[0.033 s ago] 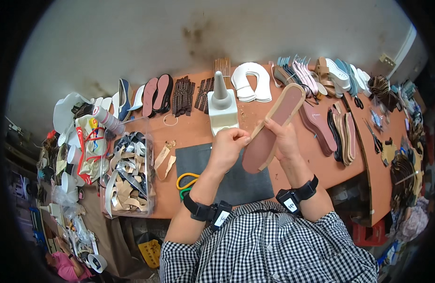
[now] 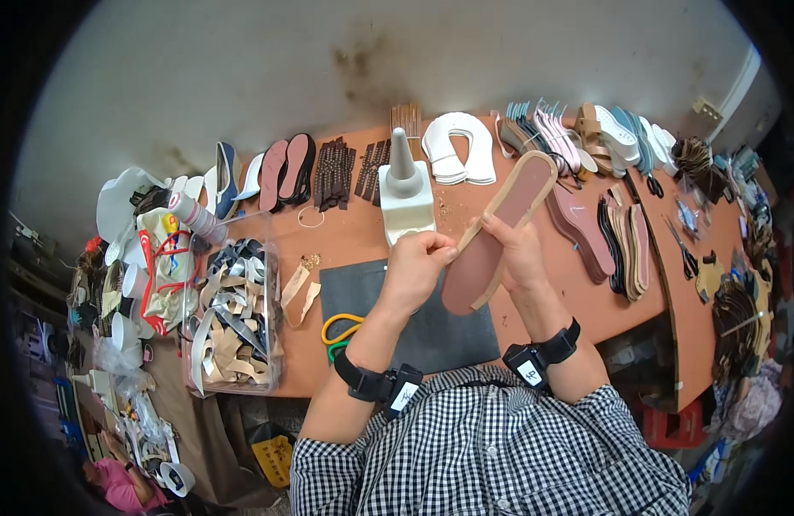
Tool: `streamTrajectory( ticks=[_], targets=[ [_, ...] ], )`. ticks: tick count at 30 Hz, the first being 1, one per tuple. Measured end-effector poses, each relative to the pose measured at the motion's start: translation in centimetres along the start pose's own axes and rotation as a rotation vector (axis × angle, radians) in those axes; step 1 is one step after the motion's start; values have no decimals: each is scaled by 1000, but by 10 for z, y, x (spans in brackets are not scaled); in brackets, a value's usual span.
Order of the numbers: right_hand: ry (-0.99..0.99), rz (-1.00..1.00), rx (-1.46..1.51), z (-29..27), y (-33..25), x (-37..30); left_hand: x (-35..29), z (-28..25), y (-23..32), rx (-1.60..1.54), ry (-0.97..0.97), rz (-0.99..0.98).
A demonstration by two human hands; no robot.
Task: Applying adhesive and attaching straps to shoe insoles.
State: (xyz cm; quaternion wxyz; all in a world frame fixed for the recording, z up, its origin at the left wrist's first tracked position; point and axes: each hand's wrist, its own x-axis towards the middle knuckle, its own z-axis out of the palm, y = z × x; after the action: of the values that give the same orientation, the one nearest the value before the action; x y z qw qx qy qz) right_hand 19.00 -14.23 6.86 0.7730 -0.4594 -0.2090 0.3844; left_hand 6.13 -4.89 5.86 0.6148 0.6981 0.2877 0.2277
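Observation:
Over the dark mat (image 2: 388, 297) I hold a shoe insole (image 2: 476, 273), tilted, its face dusky pink and its rim edged with a beige strip (image 2: 498, 204). My right hand (image 2: 522, 256) is closed around the middle of the insole, thumb on the pink face. On the other side, my left hand (image 2: 420, 268) is closed in a pinch on the beige edging, just beside the insole's lower half. Scissors with yellow and green handles (image 2: 342, 329) lie by my left forearm, partly hidden under it.
A white stand with a grey cone (image 2: 403, 176) rises beyond my hands. At left, a clear bin (image 2: 275, 344) holds offcuts. Pink soles (image 2: 584, 236), white U-shaped pieces (image 2: 460, 172) and black scissors (image 2: 683, 251) lie on the table. A person in pink (image 2: 130, 486) sits at lower left.

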Motion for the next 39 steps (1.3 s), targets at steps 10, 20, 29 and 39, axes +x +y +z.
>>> streamTrajectory(
  ticks=[10,20,29,39],
  targets=[
    [95,-22,-54,-1,3,0,8,8,-14,15,-41,69],
    [133,249,177,-14,23,13,5,15,-25,408,155,277],
    [28,425,232,5,32,5,7,-19,-29,-221,-54,-194],
    [78,419,173,30,27,1,9,-28,-29,17,-104,13]
  ],
)
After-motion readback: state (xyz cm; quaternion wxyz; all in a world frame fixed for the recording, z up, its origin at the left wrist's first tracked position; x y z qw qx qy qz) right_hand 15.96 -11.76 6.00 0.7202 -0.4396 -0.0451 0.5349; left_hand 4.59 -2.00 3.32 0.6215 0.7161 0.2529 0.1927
